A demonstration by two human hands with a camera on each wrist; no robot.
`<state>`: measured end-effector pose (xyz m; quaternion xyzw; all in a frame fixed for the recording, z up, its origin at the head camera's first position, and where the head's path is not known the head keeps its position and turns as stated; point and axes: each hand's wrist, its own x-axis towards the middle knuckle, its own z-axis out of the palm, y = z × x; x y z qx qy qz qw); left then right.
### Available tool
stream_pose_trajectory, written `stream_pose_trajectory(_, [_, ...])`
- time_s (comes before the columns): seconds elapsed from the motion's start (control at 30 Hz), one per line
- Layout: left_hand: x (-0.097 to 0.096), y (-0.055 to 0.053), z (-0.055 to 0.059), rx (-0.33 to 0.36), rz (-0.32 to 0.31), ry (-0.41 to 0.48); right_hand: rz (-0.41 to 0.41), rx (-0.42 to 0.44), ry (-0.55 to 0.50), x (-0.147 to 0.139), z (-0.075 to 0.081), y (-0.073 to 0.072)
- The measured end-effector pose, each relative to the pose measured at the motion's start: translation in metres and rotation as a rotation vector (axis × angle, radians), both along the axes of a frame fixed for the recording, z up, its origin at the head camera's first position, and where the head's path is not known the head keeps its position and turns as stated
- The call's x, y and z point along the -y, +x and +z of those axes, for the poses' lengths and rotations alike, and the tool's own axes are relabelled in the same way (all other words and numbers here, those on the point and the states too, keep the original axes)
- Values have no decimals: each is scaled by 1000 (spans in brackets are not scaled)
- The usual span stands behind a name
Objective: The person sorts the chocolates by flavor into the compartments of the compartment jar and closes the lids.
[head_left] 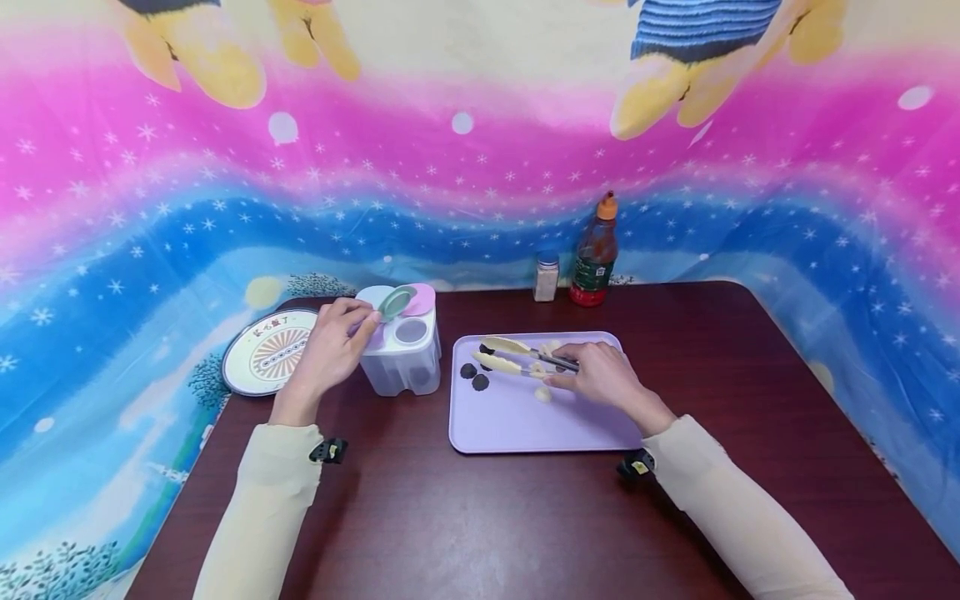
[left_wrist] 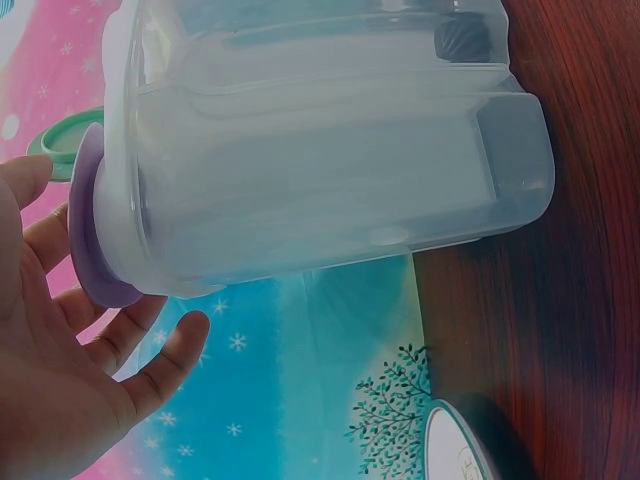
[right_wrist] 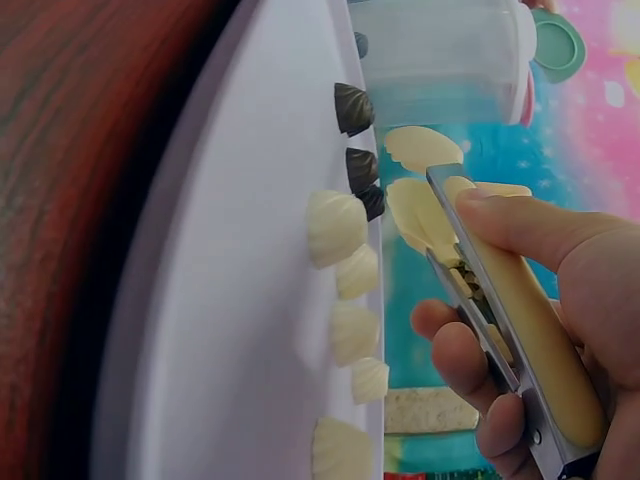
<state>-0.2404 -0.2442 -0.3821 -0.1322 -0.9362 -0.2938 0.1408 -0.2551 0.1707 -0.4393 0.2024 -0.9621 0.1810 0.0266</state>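
My left hand [head_left: 330, 346] pinches the edge of a green round lid [head_left: 397, 302], tipped up over a translucent container [head_left: 401, 377]. One round opening [head_left: 411, 331] of the container is uncovered; a purple lid [left_wrist: 95, 230] and a pink lid [head_left: 422, 298] cover others. A dark piece [left_wrist: 470, 38] shows inside through the wall. With my right hand [head_left: 596, 373] I grip metal tongs [right_wrist: 520, 330] with cream tips, spread apart with nothing between them. Below them, dark shell-shaped pieces [right_wrist: 352, 108] and cream ones [right_wrist: 337, 228] lie on a purple tray [head_left: 540, 429].
Left of the container is a patterned plate [head_left: 251, 375]. At the back of the brown table [head_left: 480, 517] stand a small shaker jar [head_left: 547, 279] and a red sauce bottle [head_left: 592, 258] with an orange cap. A printed cloth [head_left: 465, 175] hangs behind.
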Motion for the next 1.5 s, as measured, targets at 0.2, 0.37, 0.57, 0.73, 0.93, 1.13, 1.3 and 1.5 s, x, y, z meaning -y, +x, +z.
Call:
stream_pose_trajectory(0.2, [1, 0, 0, 1, -2, -3, 11, -16, 22, -2, -4, 2])
stream_pose_trajectory(0.37, [1, 0, 0, 7, -2, -4, 15, -16, 39, -1, -8, 1])
stream_pose_trajectory(0.57, [0, 0, 0, 12, 0, -1, 15, -24, 56, 0, -10, 1])
stream_pose_trajectory(0.73, [0, -1, 0, 15, 2, -1, 6, -32, 58, -1, -10, 2])
stream_pose_trajectory(0.93, [0, 0, 0, 18, 2, -3, 6, -52, 40, -3, -11, 3])
stream_pose_trajectory(1.13, [0, 0, 0, 3, 0, -4, -9, -33, -7, -5, -8, 3])
stream_pose_trajectory(1.3, [1, -1, -1, 0, 2, -5, -10, -35, -57, -4, -4, 4])
stream_pose_trajectory(1.5, [0, -1, -1, 6, 3, -9, -21, -20, -114, 0, 5, 7])
